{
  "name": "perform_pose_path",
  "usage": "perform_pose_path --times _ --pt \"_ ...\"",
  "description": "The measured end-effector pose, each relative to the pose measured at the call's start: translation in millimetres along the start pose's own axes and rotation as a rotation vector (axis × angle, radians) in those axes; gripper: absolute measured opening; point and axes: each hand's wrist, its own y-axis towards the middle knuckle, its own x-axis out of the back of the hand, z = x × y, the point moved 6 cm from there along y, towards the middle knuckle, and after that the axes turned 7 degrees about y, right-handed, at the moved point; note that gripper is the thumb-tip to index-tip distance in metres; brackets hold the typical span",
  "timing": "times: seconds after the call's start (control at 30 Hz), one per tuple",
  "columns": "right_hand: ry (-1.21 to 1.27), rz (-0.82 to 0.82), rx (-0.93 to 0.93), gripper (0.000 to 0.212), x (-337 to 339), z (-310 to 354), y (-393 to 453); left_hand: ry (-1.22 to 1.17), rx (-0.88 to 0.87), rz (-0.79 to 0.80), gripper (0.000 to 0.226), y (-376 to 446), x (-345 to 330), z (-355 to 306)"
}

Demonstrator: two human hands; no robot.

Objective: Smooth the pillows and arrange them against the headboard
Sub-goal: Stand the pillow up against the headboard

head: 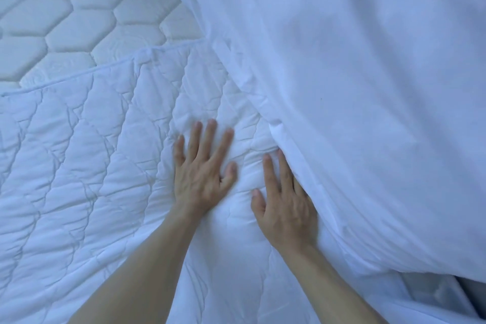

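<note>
A big white pillow (pixel 355 102) fills the upper right of the view, its smooth case creased along the lower left edge, where it lies over a quilted pad (pixel 79 166). The pad covers the lower left, stitched in wavy diamond lines, with a piped hem running across its far edge. Beyond that hem the bare mattress (pixel 65 16) shows, cream and quilted in hexagons. No headboard shows in the view, so how the pillow stands to it cannot be told. At the bottom right corner a strip of grey shows under the pillow's edge; what it is cannot be told.

Two bare forearms reach up from the bottom edge. The left hand (pixel 202 168) lies flat on the pad, palm down, fingers straight and spread, its grip released and holding nothing. The right hand (pixel 284 208) sits just beside it, also flat and palm down, grip released, its outer fingers tucked under the pillow's creased edge, touching it. The two hands are near each other but apart.
</note>
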Motion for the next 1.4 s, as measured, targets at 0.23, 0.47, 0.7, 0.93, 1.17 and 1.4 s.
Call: perform_pose_path --times 0.23,0.47,0.7,0.93,1.17,1.4 --pt "0.021 0.023 -0.01 0.069 3 3 2 0.006 0.01 -0.026 0.071 1 2 3" --pt "-0.024 0.251 -0.145 0.072 38 21 9 -0.09 0.013 0.045 0.069 0 9 2" --pt "0.593 0.03 0.025 0.038 256 92 141 -0.875 0.433 0.215 0.063 76 48 6" --pt "0.174 -0.306 -0.087 0.043 380 27 300 -1.893 1.069 0.142 0.067 221 43 -2" --pt "0.122 0.034 -0.121 0.037 300 26 326 -1.814 0.942 0.307 0.01 270 38 12" --pt "0.052 -0.476 0.114 0.026 366 55 365 -1.797 0.78 0.16 0.054 334 60 52"
